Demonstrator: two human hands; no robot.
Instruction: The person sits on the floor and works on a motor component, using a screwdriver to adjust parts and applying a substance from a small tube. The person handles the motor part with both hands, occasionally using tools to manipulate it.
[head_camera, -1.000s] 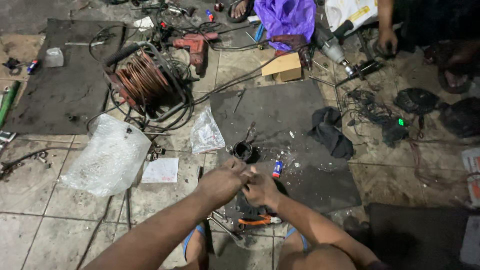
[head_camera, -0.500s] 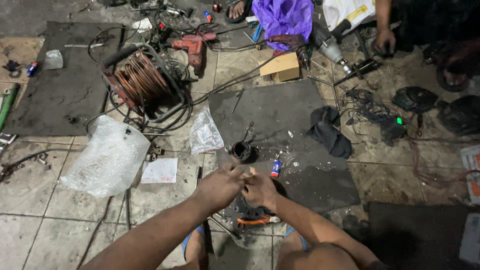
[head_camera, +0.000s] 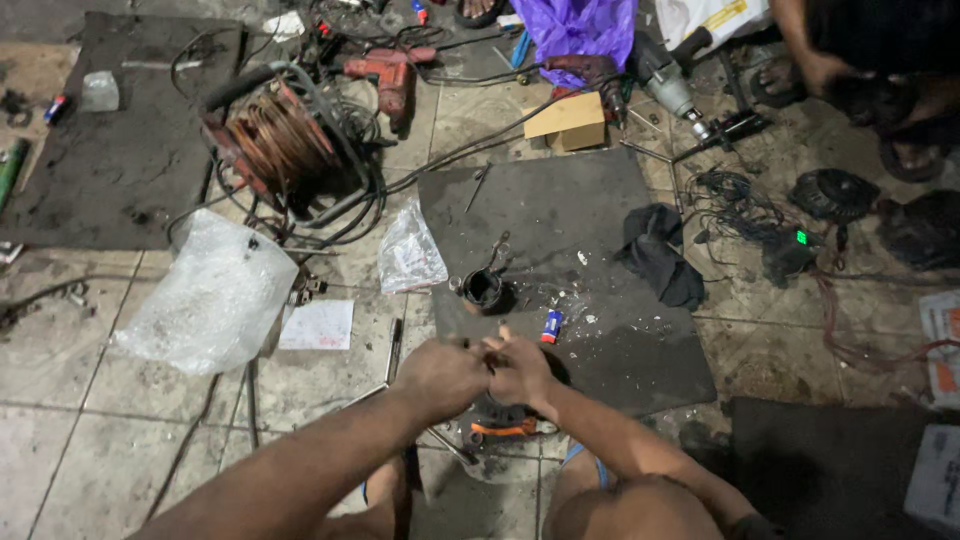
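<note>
My left hand (head_camera: 442, 376) and my right hand (head_camera: 521, 368) meet over the near edge of a dark rubber mat (head_camera: 590, 250). Both are closed, fingertips pressed together on a small part that stays hidden between them. Below the hands lies a dark device with an orange tool (head_camera: 505, 428) on it. Just beyond my fingers stand a black ring-shaped part (head_camera: 484, 290) and a small blue and red tube (head_camera: 551, 325).
A cable reel of copper wire (head_camera: 275, 140) stands at the back left beside a red power drill (head_camera: 390, 75). Clear plastic bags (head_camera: 215, 295) lie on the tiles. A cardboard box (head_camera: 568, 120), a black rag (head_camera: 660, 255) and another person's hand (head_camera: 825, 70) are farther off.
Both hands have stayed together, shifting only slightly nearer to me and lower in view. Nothing around them has moved.
</note>
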